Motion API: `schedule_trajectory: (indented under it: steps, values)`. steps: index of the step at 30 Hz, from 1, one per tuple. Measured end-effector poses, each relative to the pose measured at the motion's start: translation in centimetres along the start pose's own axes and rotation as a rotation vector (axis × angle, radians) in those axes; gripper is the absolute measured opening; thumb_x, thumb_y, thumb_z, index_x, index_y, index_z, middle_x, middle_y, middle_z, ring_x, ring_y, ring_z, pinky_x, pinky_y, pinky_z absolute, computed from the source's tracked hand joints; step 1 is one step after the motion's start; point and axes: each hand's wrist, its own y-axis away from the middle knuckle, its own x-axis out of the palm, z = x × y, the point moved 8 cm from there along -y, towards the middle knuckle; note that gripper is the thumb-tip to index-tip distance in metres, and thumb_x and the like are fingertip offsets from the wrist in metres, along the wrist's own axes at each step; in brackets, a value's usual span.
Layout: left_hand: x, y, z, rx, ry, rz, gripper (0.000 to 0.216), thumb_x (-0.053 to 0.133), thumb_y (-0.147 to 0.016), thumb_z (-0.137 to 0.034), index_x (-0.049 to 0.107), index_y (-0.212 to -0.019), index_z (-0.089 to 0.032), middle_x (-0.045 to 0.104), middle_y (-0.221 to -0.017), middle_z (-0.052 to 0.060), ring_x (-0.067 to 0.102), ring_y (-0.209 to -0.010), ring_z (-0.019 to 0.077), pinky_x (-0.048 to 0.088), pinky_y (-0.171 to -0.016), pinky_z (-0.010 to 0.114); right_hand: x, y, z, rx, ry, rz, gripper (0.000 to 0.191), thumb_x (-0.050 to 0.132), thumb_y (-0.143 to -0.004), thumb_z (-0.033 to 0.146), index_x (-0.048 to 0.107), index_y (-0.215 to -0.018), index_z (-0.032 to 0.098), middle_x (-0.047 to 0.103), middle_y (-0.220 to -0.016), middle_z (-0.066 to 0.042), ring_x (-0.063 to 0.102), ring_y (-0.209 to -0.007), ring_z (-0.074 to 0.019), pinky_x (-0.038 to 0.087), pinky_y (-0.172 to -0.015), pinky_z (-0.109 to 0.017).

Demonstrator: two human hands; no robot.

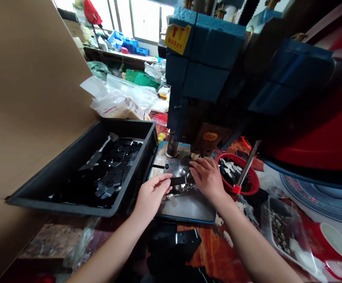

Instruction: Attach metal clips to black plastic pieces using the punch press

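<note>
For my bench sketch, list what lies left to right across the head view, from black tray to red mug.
Black tray, left hand, dark strip, right hand, red bowl, clear tub, red mug.

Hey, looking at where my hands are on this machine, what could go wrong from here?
Your right hand appears close to the underside of the blue machine, so fingers might get pinched if its head came down. Small shiny scraps lie on the metal plate around the black strip in your left hand; they might tilt it or nick your skin. The red bowl sits near your right hand and could get knocked.
</note>
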Motion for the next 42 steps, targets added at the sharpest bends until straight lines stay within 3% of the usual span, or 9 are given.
schedule_trajectory:
  steps: [6,10,15,20,24,29,33,37,42]
  values:
    - [0.7,-0.4,0.3,-0.061,0.125,0.011,0.033,0.067,-0.07,-0.033,0.069,-0.097,-0.014,0.07,-0.078,0.004,0.067,-0.069,0.0158,0.052,-0.06,0.024,-0.7,1.6,0.0,0.009,-0.144,-0.059,0.03,0.05,-0.09,0.03,0.061,-0.116,0.021,0.059,-0.121,-0.009,0.047,-0.118,-0.0254,0.039,-0.099,-0.047]
    - [1.3,-0.4,0.3,-0.056,0.149,0.037,0.034,0.066,-0.069,-0.03,0.069,-0.099,-0.013,0.071,-0.081,0.006,0.068,-0.069,0.0178,0.054,-0.064,0.029,-1.2,2.2,0.6,0.123,-0.245,-0.031,0.03,0.049,-0.089,0.029,0.058,-0.117,0.023,0.066,-0.104,-0.007,0.058,-0.095,-0.0217,0.048,-0.085,-0.04]
    - [2.0,-0.2,0.0,0.02,0.152,0.108,0.033,0.062,-0.07,-0.023,0.066,-0.102,-0.015,0.071,-0.094,0.007,0.067,-0.085,0.0212,0.053,-0.077,0.034,-1.4,2.6,3.1,0.066,-0.353,0.002,0.014,0.053,-0.086,0.021,0.063,-0.096,0.023,0.067,-0.087,-0.003,0.06,-0.081,-0.017,0.049,-0.074,-0.031]
    - [2.2,0.1,0.1,0.096,0.208,0.149,0.029,0.058,-0.068,-0.012,0.065,-0.096,-0.015,0.072,-0.091,0.006,0.066,-0.093,0.0223,0.049,-0.089,0.038,-2.4,4.3,4.7,-0.123,-0.23,-0.14,0.015,0.052,-0.084,0.012,0.061,-0.091,0.022,0.065,-0.089,-0.005,0.058,-0.085,-0.0176,0.046,-0.079,-0.034]
    - [2.7,0.5,0.2,0.124,0.255,0.208,0.032,0.058,-0.068,-0.009,0.063,-0.099,-0.017,0.07,-0.1,0.006,0.064,-0.098,0.0219,0.049,-0.089,0.037,-2.9,5.6,4.6,-0.115,-0.098,-0.192,0.014,0.057,-0.082,0.016,0.063,-0.09,0.025,0.064,-0.09,-0.004,0.056,-0.086,-0.0188,0.045,-0.081,-0.037]
    - [3.2,1.5,-2.5,0.506,-0.184,0.195,0.024,0.054,-0.076,-0.009,0.066,-0.094,-0.02,0.064,-0.107,0.005,0.058,-0.105,0.0204,0.044,-0.094,0.036,-3.0,5.4,3.5,-0.043,-0.124,-0.213,0.014,0.056,-0.084,0.016,0.064,-0.091,0.025,0.063,-0.089,-0.004,0.056,-0.087,-0.0192,0.044,-0.081,-0.038]
    - [4.4,0.4,-4.5,0.742,-0.542,0.105,0.012,0.056,-0.085,-0.021,0.067,-0.092,-0.021,0.066,-0.09,0.003,0.061,-0.088,0.0177,0.047,-0.085,0.032,-2.1,3.6,1.5,0.102,-0.258,-0.175,0.01,0.055,-0.087,0.023,0.064,-0.089,0.024,0.064,-0.087,-0.005,0.057,-0.084,-0.0188,0.045,-0.078,-0.036]
    - [5.8,-2.3,-5.9,0.806,-0.681,0.02,0.013,0.056,-0.086,-0.023,0.067,-0.093,-0.021,0.065,-0.09,0.004,0.06,-0.089,0.0191,0.046,-0.085,0.034,-0.6,1.7,-1.3,0.282,-0.378,-0.174,0.011,0.055,-0.086,0.026,0.065,-0.087,0.022,0.063,-0.086,-0.004,0.057,-0.085,-0.0197,0.045,-0.079,-0.036]
    - [6.2,-5.6,-5.5,0.681,-0.657,-0.047,0.011,0.062,-0.079,-0.019,0.069,-0.087,-0.02,0.062,-0.098,0.005,0.056,-0.099,0.0218,0.043,-0.093,0.038,1.9,0.6,-4.5,0.478,-0.51,-0.17,0.012,0.06,-0.078,0.029,0.067,-0.083,0.02,0.057,-0.094,-0.006,0.055,-0.092,-0.0211,0.043,-0.086,-0.037]
